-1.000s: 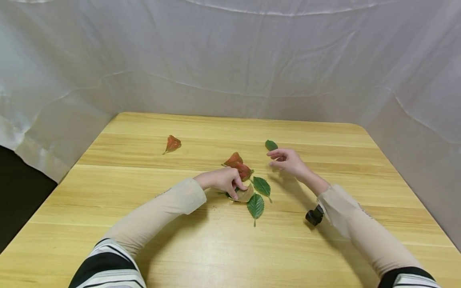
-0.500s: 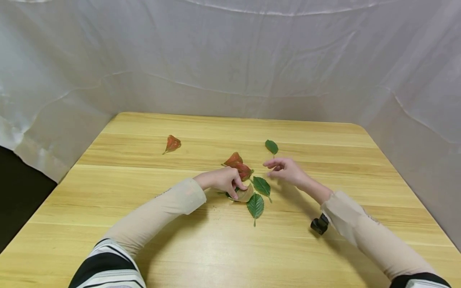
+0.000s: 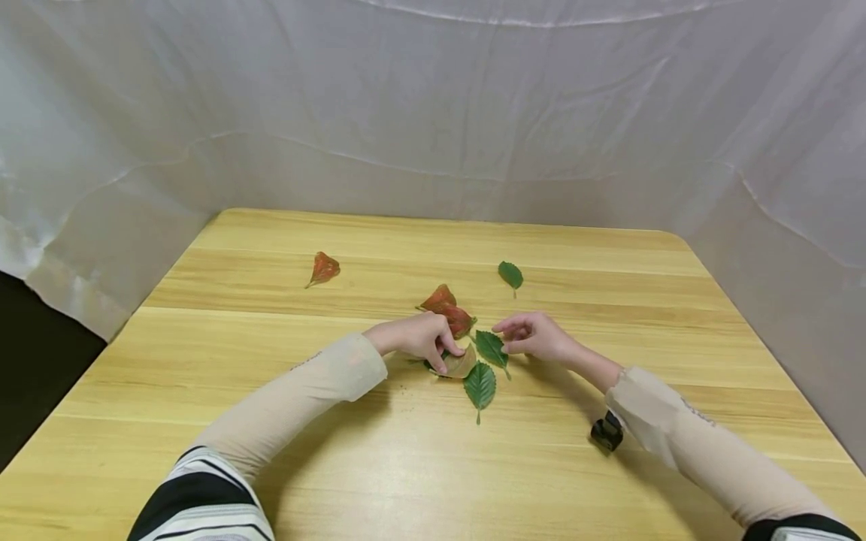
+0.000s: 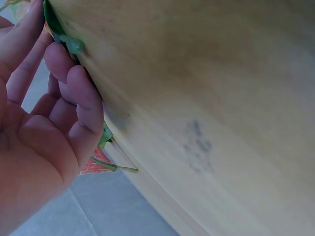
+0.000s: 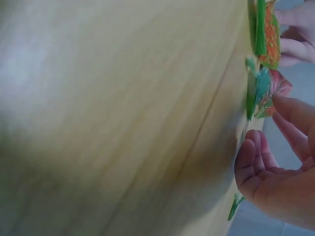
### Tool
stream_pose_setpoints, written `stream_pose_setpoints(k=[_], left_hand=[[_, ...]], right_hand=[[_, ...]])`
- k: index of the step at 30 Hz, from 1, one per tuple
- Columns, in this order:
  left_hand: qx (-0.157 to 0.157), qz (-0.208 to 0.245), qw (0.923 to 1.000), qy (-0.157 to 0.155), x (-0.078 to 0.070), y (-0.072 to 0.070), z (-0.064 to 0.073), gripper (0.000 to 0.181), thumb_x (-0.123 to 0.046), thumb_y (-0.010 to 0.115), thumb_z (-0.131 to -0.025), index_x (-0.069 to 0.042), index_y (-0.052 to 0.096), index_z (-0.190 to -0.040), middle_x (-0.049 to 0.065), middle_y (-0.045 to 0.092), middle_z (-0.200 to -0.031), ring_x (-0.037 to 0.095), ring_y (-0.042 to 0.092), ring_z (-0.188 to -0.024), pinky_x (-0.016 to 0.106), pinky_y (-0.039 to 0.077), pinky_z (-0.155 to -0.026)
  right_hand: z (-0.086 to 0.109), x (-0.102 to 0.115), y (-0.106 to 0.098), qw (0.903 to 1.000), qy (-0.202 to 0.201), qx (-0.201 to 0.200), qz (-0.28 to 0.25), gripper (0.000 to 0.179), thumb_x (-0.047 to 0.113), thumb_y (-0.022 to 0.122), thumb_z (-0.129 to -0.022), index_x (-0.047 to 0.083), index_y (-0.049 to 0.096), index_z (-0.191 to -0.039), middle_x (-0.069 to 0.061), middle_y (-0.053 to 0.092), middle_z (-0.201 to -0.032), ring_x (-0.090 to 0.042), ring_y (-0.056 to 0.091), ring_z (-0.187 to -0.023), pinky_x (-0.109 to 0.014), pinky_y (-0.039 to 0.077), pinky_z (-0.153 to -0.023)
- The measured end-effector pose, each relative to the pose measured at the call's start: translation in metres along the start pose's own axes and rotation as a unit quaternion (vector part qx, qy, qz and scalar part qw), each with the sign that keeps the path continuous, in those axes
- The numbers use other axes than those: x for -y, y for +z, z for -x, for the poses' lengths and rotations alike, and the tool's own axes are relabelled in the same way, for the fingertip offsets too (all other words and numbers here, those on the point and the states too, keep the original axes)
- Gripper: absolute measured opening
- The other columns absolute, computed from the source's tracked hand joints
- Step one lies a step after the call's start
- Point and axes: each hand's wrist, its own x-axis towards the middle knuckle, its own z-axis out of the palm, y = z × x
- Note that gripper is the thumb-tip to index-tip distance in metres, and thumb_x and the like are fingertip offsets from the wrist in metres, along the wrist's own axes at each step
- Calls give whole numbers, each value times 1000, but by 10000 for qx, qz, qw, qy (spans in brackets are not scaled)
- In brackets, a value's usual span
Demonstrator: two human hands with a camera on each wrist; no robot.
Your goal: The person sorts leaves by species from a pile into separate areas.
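Note:
In the head view my left hand (image 3: 422,338) pinches a tan leaf (image 3: 463,363) between thumb and forefinger, low over the table. A dark green leaf partly shows beneath that hand. My right hand (image 3: 537,336), fingers loosely bent and holding nothing, hovers at the right edge of a green leaf (image 3: 490,346); whether it touches is unclear. Another green leaf (image 3: 479,385) lies below, beside the tan one. Two red leaves (image 3: 439,298) overlap just beyond my left hand. The right wrist view shows a gap between thumb and fingers (image 5: 251,160).
One red leaf (image 3: 324,268) lies apart at the far left of the wooden table (image 3: 406,481). A single green leaf (image 3: 510,275) rests beyond my right hand. Pale cloth (image 3: 433,113) hangs behind and along the sides. A black wrist camera (image 3: 607,432) sits under my right sleeve.
My right hand has moved back from the far green leaf towards the green leaf in the middle. My left hand stays put on the tan leaf.

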Motion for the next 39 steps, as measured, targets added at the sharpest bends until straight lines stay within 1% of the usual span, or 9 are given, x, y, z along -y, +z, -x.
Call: stream_pose_setpoints(k=[5, 7, 13, 18, 23, 30, 33, 36, 39], left_hand=[[8, 5, 10000, 24, 0, 0, 0, 40, -6, 75, -69, -5, 64, -107, 0, 59, -57, 4, 42, -42, 17, 38, -45], [17, 24, 10000, 7, 0, -1, 0, 40, -6, 75, -69, -5, 64, -108, 0, 59, -57, 5, 42, -43, 17, 38, -46], [93, 44, 9999, -51, -1, -1, -1, 41, -7, 74, -69, -5, 63, -108, 0, 59, -57, 4, 41, -43, 17, 38, -46], [82, 52, 10000, 0, 0, -2, -1, 41, -6, 74, -69, -5, 63, -108, 0, 60, -59, 5, 43, -44, 18, 39, -46], [103, 69, 9999, -4, 0, -2, -2, 41, -7, 74, -70, -5, 63, -109, 0, 60, -60, 5, 43, -44, 18, 39, -46], [306, 42, 9995, 65, -2, -7, -1, 40, -6, 72, -73, -2, 61, -111, 2, 59, -59, 4, 41, -45, 17, 37, -46], [381, -21, 9992, 67, -2, -8, -2, 39, -6, 71, -74, -2, 60, -111, 1, 58, -58, 4, 40, -45, 16, 36, -46], [348, -112, 9993, 89, -3, -8, -2, 36, -6, 71, -75, -2, 62, -109, 0, 56, -56, 4, 38, -44, 16, 35, -45], [210, -228, 9993, 228, -3, -9, -3, 31, -7, 71, -76, -2, 65, -106, -1, 56, -56, 4, 37, -44, 16, 34, -46]], right_hand=[[-1, -1, -1, 9998, -25, 157, 112, 32, -1, 68, -75, -8, 61, -106, -16, 61, -90, -18, 52, -72, -24, 42, -57], [-1, 0, -2, 9997, -32, 219, 141, 32, -2, 68, -75, -9, 61, -106, -15, 61, -89, -17, 51, -72, -24, 42, -56], [-4, -2, -3, 9989, -74, 333, 314, 32, -2, 68, -74, -8, 62, -105, -12, 62, -87, -16, 50, -71, -24, 41, -57], [-8, -5, -2, 9974, -176, 419, 567, 31, -1, 70, -72, -7, 64, -102, -11, 63, -86, -14, 50, -67, -25, 42, -59], [-10, -4, -1, 9949, -314, 493, 823, 31, -1, 72, -71, -7, 65, -100, -12, 63, -88, -14, 53, -72, -27, 44, -63], [-10, -3, -1, 9953, -270, 487, 795, 31, 0, 72, -71, -6, 65, -100, -13, 63, -88, -15, 52, -71, -28, 44, -62], [-11, -4, 0, 9954, -274, 492, 780, 31, 0, 72, -71, -6, 66, -100, -13, 63, -89, -15, 53, -72, -28, 45, -62], [-10, -4, 1, 9957, -285, 496, 723, 31, 1, 73, -71, -6, 66, -100, -14, 63, -90, -15, 53, -70, -28, 44, -61], [-10, -4, 1, 9961, -284, 497, 675, 31, 0, 72, -71, -6, 66, -100, -13, 63, -89, -14, 51, -68, -27, 44, -59]])
